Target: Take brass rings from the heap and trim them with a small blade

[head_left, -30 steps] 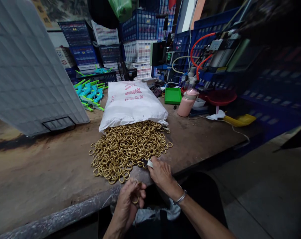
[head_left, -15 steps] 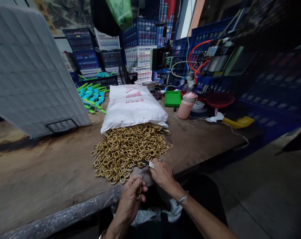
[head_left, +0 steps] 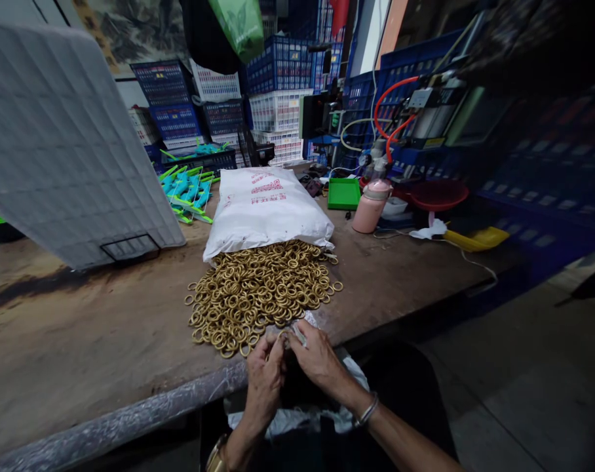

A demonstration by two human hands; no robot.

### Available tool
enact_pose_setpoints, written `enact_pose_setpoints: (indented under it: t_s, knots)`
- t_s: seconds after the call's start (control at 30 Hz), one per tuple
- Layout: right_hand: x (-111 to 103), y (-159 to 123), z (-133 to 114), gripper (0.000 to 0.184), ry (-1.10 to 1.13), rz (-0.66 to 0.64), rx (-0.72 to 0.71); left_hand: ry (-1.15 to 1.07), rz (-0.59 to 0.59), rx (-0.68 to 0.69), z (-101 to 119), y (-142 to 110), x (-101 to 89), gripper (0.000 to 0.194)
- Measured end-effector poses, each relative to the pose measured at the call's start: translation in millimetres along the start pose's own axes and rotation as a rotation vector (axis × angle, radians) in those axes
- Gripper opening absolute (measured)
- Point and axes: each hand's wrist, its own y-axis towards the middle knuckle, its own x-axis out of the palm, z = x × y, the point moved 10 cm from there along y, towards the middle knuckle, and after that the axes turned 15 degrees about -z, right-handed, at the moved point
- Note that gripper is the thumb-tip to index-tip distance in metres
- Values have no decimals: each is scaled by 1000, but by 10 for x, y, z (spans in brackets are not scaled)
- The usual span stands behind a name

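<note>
A heap of brass-coloured rings point(head_left: 258, 292) spills from the mouth of a white sack point(head_left: 272, 213) printed in red. At the table's front edge, just below the heap, my two hands meet. My left hand point(head_left: 267, 373) is closed, pinching a ring point(head_left: 282, 334) between thumb and forefinger. Close against it, my right hand point(head_left: 318, 360) is closed around a small tool point(head_left: 300, 335) with a whitish part showing. The tool's tip is hidden between my fingers, and I cannot make out its kind.
A padded grey-white panel point(head_left: 81, 151) stands at the left. Behind the sack lie blue-green plastic pieces point(head_left: 187, 190) and a green tray point(head_left: 344, 194). A pink bottle point(head_left: 371, 208), a red dish point(head_left: 438, 196) and a yellow scoop point(head_left: 477, 240) sit to the right. Stacked crates point(head_left: 280, 111) fill the back.
My hands have come together; the right moved slightly down from the heap's edge with its tool. My left hand has turned and now holds a ring up against the right fingers.
</note>
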Motion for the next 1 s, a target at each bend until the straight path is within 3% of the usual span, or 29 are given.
enact_pose_setpoints:
  t_s: [0.17,0.27,0.33,0.53,0.7,1.0]
  knots:
    - [-40,-2,-107,18,105,-33,-119,214,18,153,173,-22,-33,20]
    - [17,-1,-109,21,125,-86,-104,276,-8,191,204,-31,5,15]
    - [45,4,-75,24,141,-100,-69,232,-34,161,176,-29,22,16]
    - [63,24,-27,23,219,-120,-42,-131,-218,-138,-109,-37,186,30]
    - [56,28,-61,24,277,-126,-61,-288,-271,-147,-96,-59,241,26]
    - [38,37,-77,25,206,-113,-78,-344,-231,-157,-96,-84,197,27]
